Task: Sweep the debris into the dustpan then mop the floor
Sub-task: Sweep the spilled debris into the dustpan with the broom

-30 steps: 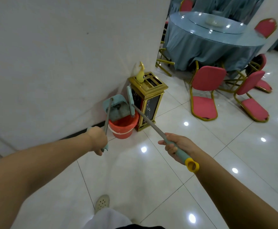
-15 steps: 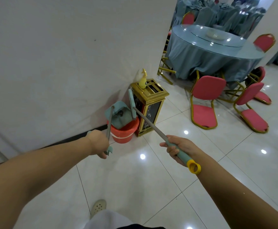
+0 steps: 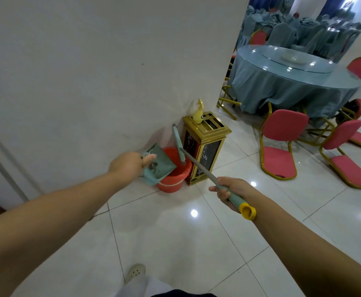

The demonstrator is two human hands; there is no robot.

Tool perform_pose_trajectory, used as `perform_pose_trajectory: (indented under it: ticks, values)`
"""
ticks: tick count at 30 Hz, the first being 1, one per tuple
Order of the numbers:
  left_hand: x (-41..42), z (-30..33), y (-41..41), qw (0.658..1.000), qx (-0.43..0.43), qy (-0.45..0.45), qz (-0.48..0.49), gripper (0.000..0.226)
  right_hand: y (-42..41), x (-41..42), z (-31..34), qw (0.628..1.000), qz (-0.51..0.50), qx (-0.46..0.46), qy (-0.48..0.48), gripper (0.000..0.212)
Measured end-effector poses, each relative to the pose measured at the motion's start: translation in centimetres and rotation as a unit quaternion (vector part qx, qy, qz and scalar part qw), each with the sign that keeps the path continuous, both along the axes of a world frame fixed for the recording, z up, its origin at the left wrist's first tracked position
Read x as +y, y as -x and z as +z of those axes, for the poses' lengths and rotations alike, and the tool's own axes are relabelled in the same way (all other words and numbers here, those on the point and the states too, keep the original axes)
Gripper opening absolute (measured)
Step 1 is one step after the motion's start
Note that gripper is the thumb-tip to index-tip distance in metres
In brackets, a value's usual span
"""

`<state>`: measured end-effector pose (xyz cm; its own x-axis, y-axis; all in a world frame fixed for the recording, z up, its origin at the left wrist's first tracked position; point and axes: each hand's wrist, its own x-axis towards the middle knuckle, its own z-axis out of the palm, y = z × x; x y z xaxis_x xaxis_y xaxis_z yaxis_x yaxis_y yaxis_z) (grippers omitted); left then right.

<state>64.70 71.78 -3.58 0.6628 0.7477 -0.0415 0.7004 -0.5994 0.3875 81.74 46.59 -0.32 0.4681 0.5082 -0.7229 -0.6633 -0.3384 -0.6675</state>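
Head view: since a half-second ago, dustpan tipped over the red bucket, its toothed lip now low and to the near left, raised by the left hand, curled around its handle. Broom gripped at the teal sleeve by the right hand, fingers wrapped; long axis from near right to far left, head up against the wall beside the gold bin.
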Motion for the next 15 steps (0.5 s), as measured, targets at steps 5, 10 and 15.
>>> perform_pose_trajectory:
  ticks: [5, 10, 15]
  values:
    - [1.7, -0.5, 3.2, 0.967, -0.113, 0.152, 0.170, 0.073, 0.1, 1.9, 0.5, 0.998, 0.043, -0.034, 0.019, 0.020]
    - [1.3, -2.5, 7.0, 0.887, -0.213, 0.292, 0.289, 0.062, 0.2, 4.5, 0.2, 0.987, 0.112, -0.091, 0.074, 0.011]
    - [-0.3, -4.6, 9.0, 0.831, -0.253, 0.364, 0.336, 0.055, 1.1, 7.8, 0.0, 0.962, 0.185, -0.140, 0.144, 0.007]
